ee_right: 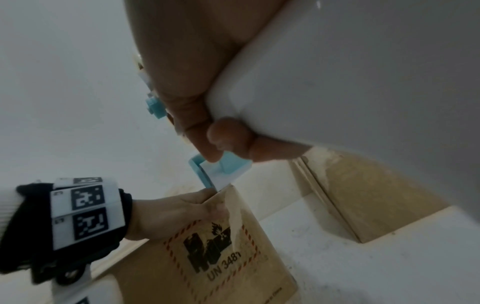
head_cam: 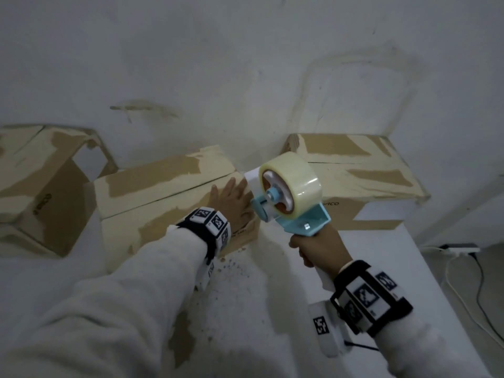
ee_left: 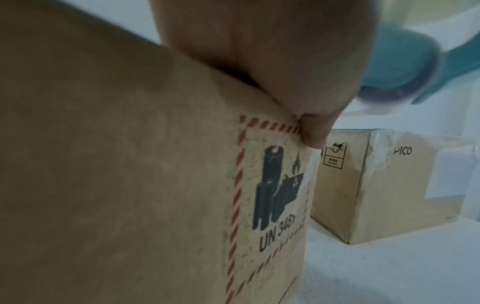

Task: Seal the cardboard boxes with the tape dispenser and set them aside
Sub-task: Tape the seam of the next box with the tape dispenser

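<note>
A closed cardboard box (head_cam: 152, 192) with a UN 3481 battery label (ee_left: 275, 195) on its side stands on the white table (head_cam: 272, 290). My left hand (head_cam: 231, 199) lies flat on the box's near right top corner, fingers straight, thumb (ee_left: 314, 131) down over the edge. My right hand (head_cam: 319, 249) grips the white handle (ee_right: 363, 82) of a light-blue tape dispenser (head_cam: 302, 222). Its clear tape roll (head_cam: 294, 181) hangs just right of the left hand, with the dispenser's front end (ee_right: 228, 164) at the box's corner (ee_right: 223, 197).
A second closed box (head_cam: 362, 181), marked PICO, stands against the wall at the right. A third box (head_cam: 41, 192) lies at the left with a flap hanging open. Cardboard crumbs dot the table near me. A power strip and cables (head_cam: 461, 248) lie beyond the table's right edge.
</note>
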`<move>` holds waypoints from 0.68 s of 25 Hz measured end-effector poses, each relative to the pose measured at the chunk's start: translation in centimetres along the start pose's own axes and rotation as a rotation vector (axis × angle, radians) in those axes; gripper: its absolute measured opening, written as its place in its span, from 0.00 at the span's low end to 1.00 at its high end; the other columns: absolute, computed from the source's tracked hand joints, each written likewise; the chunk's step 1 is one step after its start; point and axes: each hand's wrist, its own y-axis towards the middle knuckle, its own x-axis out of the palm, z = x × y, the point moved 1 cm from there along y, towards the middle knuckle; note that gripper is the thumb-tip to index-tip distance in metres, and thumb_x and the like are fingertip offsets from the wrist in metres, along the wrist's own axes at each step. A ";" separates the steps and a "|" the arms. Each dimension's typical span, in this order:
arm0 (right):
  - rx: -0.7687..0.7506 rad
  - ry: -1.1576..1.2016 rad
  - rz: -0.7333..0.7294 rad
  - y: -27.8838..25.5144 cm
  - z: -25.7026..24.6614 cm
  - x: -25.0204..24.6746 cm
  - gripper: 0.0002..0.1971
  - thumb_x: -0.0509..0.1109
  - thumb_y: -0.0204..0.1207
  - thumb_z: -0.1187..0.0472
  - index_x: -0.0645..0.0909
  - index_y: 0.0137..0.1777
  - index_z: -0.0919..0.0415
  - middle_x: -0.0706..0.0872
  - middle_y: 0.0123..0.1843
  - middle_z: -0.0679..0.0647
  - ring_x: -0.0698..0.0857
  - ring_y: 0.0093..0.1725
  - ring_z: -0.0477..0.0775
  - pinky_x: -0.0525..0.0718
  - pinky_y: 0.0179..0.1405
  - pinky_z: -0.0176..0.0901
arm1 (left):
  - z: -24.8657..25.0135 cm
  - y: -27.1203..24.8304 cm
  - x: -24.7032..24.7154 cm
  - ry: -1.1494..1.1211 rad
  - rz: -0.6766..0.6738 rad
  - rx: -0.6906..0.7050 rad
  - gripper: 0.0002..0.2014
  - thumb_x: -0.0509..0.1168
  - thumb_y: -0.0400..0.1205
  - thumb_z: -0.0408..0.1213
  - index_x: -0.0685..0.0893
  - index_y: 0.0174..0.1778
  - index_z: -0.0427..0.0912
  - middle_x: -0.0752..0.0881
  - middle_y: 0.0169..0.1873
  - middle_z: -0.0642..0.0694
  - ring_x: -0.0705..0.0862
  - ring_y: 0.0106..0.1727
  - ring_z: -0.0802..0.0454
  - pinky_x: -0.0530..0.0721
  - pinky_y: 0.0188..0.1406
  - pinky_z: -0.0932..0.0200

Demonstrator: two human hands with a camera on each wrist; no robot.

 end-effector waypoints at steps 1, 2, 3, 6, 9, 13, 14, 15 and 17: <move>0.014 -0.008 0.011 -0.7 0.5 -0.5 0.08 0.68 0.61 0.74 0.75 0.30 0.60 0.74 0.23 0.56 0.70 0.24 0.54 0.70 0.21 0.40 | 0.0 0.0 0.2 0.007 0.014 0.000 0.31 0.50 0.85 0.53 0.49 0.83 0.51 0.45 0.84 0.49 0.43 0.84 0.42 0.50 0.78 0.30; 0.029 -0.001 0.023 -1.5 1.1 -1.0 0.09 0.68 0.61 0.74 0.75 0.30 0.61 0.74 0.22 0.55 0.70 0.24 0.54 0.70 0.21 0.40 | -0.1 0.1 0.3 0.008 0.026 -0.001 0.31 0.50 0.84 0.53 0.50 0.82 0.50 0.45 0.84 0.49 0.43 0.84 0.42 0.51 0.78 0.30; 0.042 0.023 0.033 -2.2 1.8 -1.4 0.09 0.68 0.61 0.74 0.75 0.29 0.60 0.74 0.21 0.54 0.69 0.23 0.54 0.70 0.21 0.40 | 0.0 0.1 0.3 0.002 0.034 -0.001 0.31 0.50 0.84 0.54 0.50 0.82 0.50 0.44 0.84 0.49 0.43 0.85 0.42 0.51 0.79 0.30; 0.068 0.089 0.046 -3.3 3.3 -2.1 0.08 0.68 0.60 0.75 0.76 0.29 0.63 0.73 0.20 0.55 0.69 0.24 0.54 0.69 0.21 0.40 | -0.1 0.1 0.6 -0.005 0.046 0.000 0.32 0.50 0.84 0.55 0.48 0.83 0.52 0.41 0.84 0.50 0.43 0.85 0.43 0.50 0.79 0.30; 0.093 0.062 0.035 -3.0 3.7 -1.7 0.08 0.68 0.61 0.76 0.76 0.30 0.64 0.72 0.21 0.58 0.68 0.24 0.54 0.68 0.21 0.41 | -0.2 0.1 0.4 -0.035 0.042 0.004 0.32 0.49 0.84 0.56 0.44 0.83 0.56 0.41 0.84 0.50 0.42 0.85 0.43 0.48 0.79 0.30; 0.149 0.038 0.020 -2.0 4.1 -0.5 0.10 0.67 0.62 0.76 0.72 0.28 0.63 0.71 0.22 0.60 0.66 0.22 0.53 0.65 0.19 0.40 | 0.2 0.3 0.0 -0.222 0.093 -0.054 0.28 0.48 0.85 0.55 0.54 0.82 0.57 0.47 0.84 0.52 0.44 0.85 0.46 0.45 0.80 0.31; 0.162 0.023 0.020 -1.7 4.3 -0.2 0.10 0.68 0.62 0.75 0.72 0.27 0.63 0.71 0.22 0.60 0.66 0.20 0.54 0.66 0.19 0.40 | 0.4 0.5 0.1 -0.239 0.120 -0.082 0.28 0.49 0.84 0.56 0.57 0.81 0.57 0.50 0.84 0.52 0.46 0.85 0.46 0.46 0.79 0.30; 0.174 0.003 0.020 -1.3 4.3 0.1 0.10 0.69 0.62 0.74 0.72 0.26 0.63 0.72 0.21 0.59 0.67 0.19 0.54 0.67 0.19 0.39 | 0.6 0.7 0.1 -0.225 0.135 -0.106 0.29 0.50 0.83 0.59 0.57 0.81 0.57 0.50 0.84 0.51 0.47 0.84 0.46 0.47 0.79 0.29; 0.196 -0.003 0.013 -0.8 4.4 0.5 0.10 0.69 0.62 0.73 0.73 0.25 0.63 0.73 0.20 0.59 0.68 0.16 0.54 0.67 0.19 0.38 | 0.7 1.0 0.4 -0.164 0.110 -0.141 0.32 0.49 0.81 0.62 0.54 0.81 0.59 0.48 0.84 0.50 0.45 0.84 0.42 0.48 0.78 0.28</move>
